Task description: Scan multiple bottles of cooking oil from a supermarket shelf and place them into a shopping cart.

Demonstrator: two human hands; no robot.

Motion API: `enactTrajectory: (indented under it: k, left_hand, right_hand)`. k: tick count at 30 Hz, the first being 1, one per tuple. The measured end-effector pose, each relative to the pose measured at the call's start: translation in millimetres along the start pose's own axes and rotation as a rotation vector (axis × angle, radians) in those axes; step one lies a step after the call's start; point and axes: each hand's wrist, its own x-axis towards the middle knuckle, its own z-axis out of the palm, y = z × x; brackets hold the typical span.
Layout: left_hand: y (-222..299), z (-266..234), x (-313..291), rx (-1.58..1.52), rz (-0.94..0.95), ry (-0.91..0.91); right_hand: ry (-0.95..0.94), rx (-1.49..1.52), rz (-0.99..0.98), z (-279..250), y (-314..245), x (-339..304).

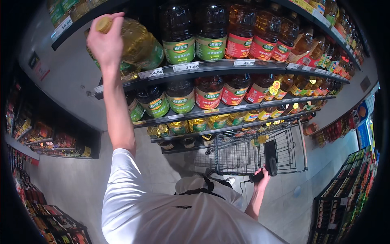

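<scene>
My left hand (pixel 106 40) reaches up to the upper shelf at the left. It is closed round the neck and yellow cap of a large cooking oil bottle (pixel 140 44), filled with golden oil and tilted with its base toward the right. Beside it on the shelf stand dark oil bottles with green labels (pixel 178 49). Low on the right, my right hand (pixel 262 175) is closed on the black handle (pixel 271 164) of a wire shopping cart (pixel 243 156). A thin black cable hangs by this hand.
Red-labelled oil bottles (pixel 239 45) continue along the upper shelf edge (pixel 215 67). Lower shelves hold more bottles (pixel 180 97). Other stocked racks (pixel 345 191) stand at right and left. Grey tile floor (pixel 81 179) lies around me.
</scene>
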Motion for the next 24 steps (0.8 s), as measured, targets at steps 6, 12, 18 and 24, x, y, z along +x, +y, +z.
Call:
enactTrajectory:
  k: [6,12,18,24]
  left_hand:
    - [93,-63,0,-0.407,-0.189,0.005]
    - [126,-54,-105,-0.638,-0.445,-0.198]
    - [152,-21,-218,-0.735,-0.812,-0.506]
    - [166,27,-237,-0.861,-0.759,-0.876]
  right_hand:
    - [-0.587,-0.185,0.231,69,-44,-19]
    - [-1.097,0.299,0.402,186,-77,-92]
    - [-0.781,0.466,0.488,152,-36,-87]
    - [-0.633,0.537,0.467,119,-29,-84]
